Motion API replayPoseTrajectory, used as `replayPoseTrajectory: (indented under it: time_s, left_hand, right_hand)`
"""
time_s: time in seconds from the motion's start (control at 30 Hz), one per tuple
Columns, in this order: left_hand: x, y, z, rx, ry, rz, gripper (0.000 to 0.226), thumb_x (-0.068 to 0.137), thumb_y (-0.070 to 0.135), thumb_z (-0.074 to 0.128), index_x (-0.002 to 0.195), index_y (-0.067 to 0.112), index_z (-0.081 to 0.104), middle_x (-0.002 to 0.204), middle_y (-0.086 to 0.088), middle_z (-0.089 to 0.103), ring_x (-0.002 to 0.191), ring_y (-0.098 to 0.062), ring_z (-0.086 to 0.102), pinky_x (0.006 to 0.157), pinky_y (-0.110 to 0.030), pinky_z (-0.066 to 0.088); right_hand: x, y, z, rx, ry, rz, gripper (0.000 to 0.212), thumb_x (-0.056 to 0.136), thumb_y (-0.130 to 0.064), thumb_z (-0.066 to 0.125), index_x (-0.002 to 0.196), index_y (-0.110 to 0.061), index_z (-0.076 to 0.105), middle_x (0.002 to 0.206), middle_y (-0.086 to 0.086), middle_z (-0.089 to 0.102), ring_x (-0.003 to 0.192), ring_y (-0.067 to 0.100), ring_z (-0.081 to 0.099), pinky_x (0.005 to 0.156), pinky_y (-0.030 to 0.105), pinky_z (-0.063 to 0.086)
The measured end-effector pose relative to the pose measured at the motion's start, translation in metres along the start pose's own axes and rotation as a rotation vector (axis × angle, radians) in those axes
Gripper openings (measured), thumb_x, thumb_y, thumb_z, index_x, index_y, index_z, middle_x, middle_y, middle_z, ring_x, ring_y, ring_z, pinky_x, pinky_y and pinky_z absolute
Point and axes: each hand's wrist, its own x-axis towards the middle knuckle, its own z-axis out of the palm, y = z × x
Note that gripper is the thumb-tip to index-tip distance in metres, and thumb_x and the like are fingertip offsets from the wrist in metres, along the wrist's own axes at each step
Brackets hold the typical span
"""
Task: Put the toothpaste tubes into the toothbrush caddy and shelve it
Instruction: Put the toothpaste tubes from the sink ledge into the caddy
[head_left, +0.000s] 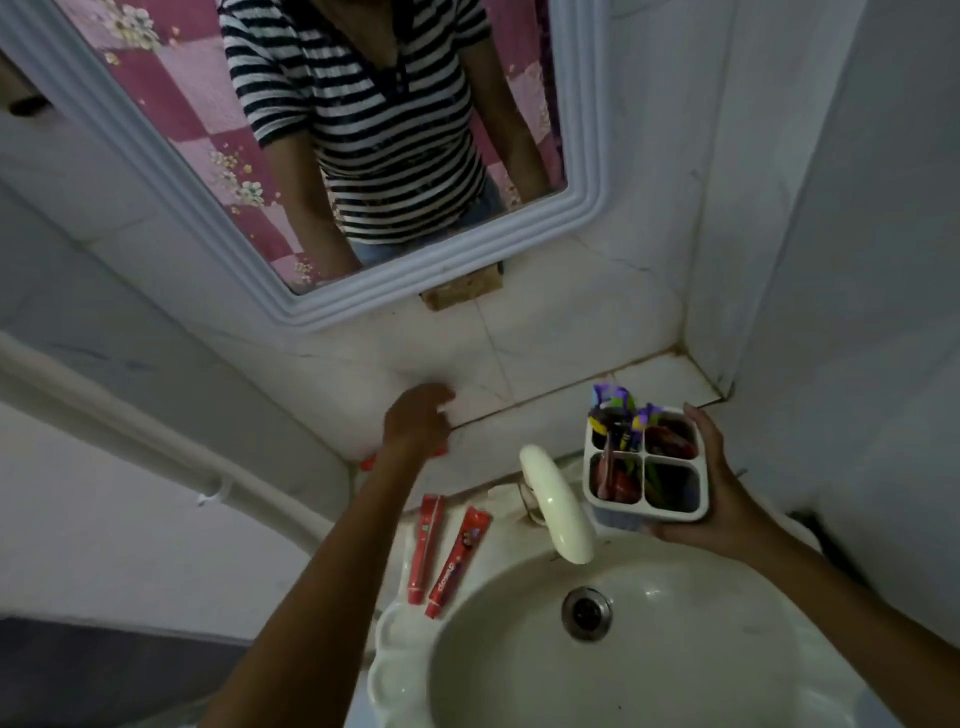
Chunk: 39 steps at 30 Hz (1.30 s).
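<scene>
Lying flat on sink rim (400, 670), left of curved glossy faucet (558, 506): two red toothpaste tubes (439, 556). Gripping four-compartment plastic caddy (647, 467) at right: right hand (711, 499). Reaching over far tiled ledge (545, 410), fingers curled, grasp indeterminate: left hand (418, 421).

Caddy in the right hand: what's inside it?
The caddy has four compartments. The far-left one holds purple-topped brushes; the far-right and near-left ones hold reddish items; the near-right one holds dark, unclear items. The compartment bottoms are hidden. The right hand holds it.

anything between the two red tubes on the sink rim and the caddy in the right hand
Yes: the white faucet rises between the two toothpaste tubes on the sink rim and the caddy held by the right hand. Lifting the tubes over it should clear.
</scene>
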Motion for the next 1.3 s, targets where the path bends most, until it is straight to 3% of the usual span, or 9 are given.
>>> replayPoseTrajectory:
  time_s: [0.2,0.3,0.47,0.7,0.77,0.87,1.0,1.13,1.3]
  left_hand:
    - [-0.022,-0.055,0.039,0.493,-0.171,-0.021,0.046,0.085,0.009,0.054,0.13,0.017,0.052,0.138,-0.008,0.054,0.126,-0.03,0.052,0.097,-0.04,0.044]
    - [-0.013,-0.054,0.044,0.502,-0.15,0.101,0.043,0.085,0.008,0.055,0.128,0.012,0.054,0.133,-0.013,0.056,0.123,-0.033,0.054,0.094,-0.041,0.047]
    - [-0.003,0.021,0.014,0.006,-0.028,0.221,0.028,0.079,0.018,0.069,0.106,0.01,0.062,0.103,-0.012,0.067,0.093,-0.031,0.065,0.077,-0.037,0.052]
    - [-0.038,0.193,-0.06,-0.801,0.094,0.482,0.03,0.079,0.008,0.075,0.102,0.008,0.055,0.092,0.001,0.063,0.075,-0.018,0.074,0.067,-0.027,0.062]
    - [-0.044,0.22,-0.058,-0.805,-0.017,0.543,0.031,0.077,0.006,0.076,0.1,0.008,0.054,0.09,-0.001,0.064,0.073,-0.018,0.076,0.066,-0.035,0.063]
    - [-0.047,0.241,-0.034,-0.638,-0.17,0.579,0.032,0.074,0.009,0.077,0.096,0.014,0.053,0.09,-0.002,0.068,0.071,-0.016,0.076,0.069,-0.04,0.063]
    - [-0.044,0.244,0.0,-0.026,-0.262,0.708,0.033,0.074,0.023,0.075,0.103,0.019,0.06,0.103,0.0,0.072,0.097,-0.02,0.069,0.08,-0.039,0.055]
    - [-0.036,0.232,-0.007,0.05,-0.263,0.668,0.048,0.074,0.038,0.073,0.119,0.031,0.058,0.12,0.006,0.064,0.11,-0.016,0.059,0.09,-0.041,0.05]
    - [-0.027,0.159,-0.049,-0.283,-0.181,0.44,0.037,0.079,0.03,0.077,0.113,0.021,0.065,0.108,0.001,0.07,0.094,-0.016,0.067,0.08,-0.024,0.054]
  right_hand:
    - [-0.007,-0.006,-0.007,0.045,0.005,-0.015,0.146,0.057,0.013,0.091,0.154,-0.055,0.006,0.159,-0.006,0.033,0.139,0.011,0.048,0.097,0.032,0.056]
    - [-0.005,-0.01,-0.004,0.018,-0.032,0.014,0.146,0.06,0.028,0.084,0.153,-0.049,0.004,0.155,-0.005,0.033,0.126,-0.009,0.053,0.088,0.016,0.055]
    - [-0.004,-0.005,-0.011,-0.04,-0.025,0.03,0.145,0.06,0.001,0.097,0.16,-0.04,0.0,0.148,-0.021,0.036,0.127,-0.028,0.038,0.102,0.003,0.04]
    - [-0.013,-0.02,-0.009,-0.301,0.033,-0.093,0.145,0.057,0.004,0.095,0.149,-0.063,0.006,0.158,-0.009,0.031,0.139,0.008,0.047,0.104,0.04,0.054]
    - [-0.013,-0.029,-0.011,-0.228,-0.012,-0.087,0.119,0.07,-0.01,0.092,0.152,-0.06,0.021,0.15,-0.017,0.043,0.127,-0.004,0.055,0.11,0.045,0.049]
    - [-0.012,-0.054,-0.008,0.201,-0.023,0.036,0.024,0.092,-0.043,0.067,0.112,-0.055,0.071,0.11,-0.021,0.074,0.096,-0.002,0.071,0.09,0.032,0.053]
    - [-0.012,-0.034,-0.008,-0.13,-0.013,0.006,0.129,0.059,-0.011,0.097,0.151,-0.05,0.014,0.143,-0.042,0.034,0.128,-0.017,0.044,0.106,0.015,0.043]
    - [-0.013,-0.032,-0.01,-0.222,-0.026,-0.1,0.133,0.06,-0.021,0.098,0.153,-0.057,0.01,0.159,-0.003,0.034,0.141,0.019,0.046,0.107,0.051,0.051]
    - [-0.009,-0.026,-0.006,-0.081,0.018,-0.063,0.147,0.051,-0.006,0.097,0.149,-0.063,0.003,0.158,-0.009,0.028,0.141,0.013,0.045,0.104,0.038,0.053]
